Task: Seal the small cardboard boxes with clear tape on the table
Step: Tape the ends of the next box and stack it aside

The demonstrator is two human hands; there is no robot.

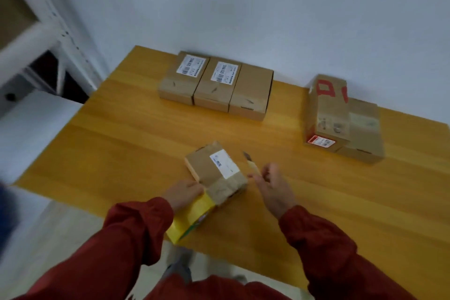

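We count 6 brown cardboard boxes on the smooth, orange wood-grain table [121, 141]. 3 stand touching in a row [215, 83] by the wall, and 2 of these carry white labels. A pair [341, 117] sits side by side at the right, 1 of them striped with red tape. The last box [214, 168], flat and labelled, lies near the front edge, with crinkled glossy tape [222, 190] around its near end. 1 yellow pack [192, 217] touches it.

Both arms wear red sleeves [126, 238]. The left hand [182, 192] lies knuckles up on the pack, its straight fingers against the box. The right hand [274, 189] spreads loosely beside the box, fingertips at 1 thin tan tool [250, 161]. We cannot tell whether it grips the tool.
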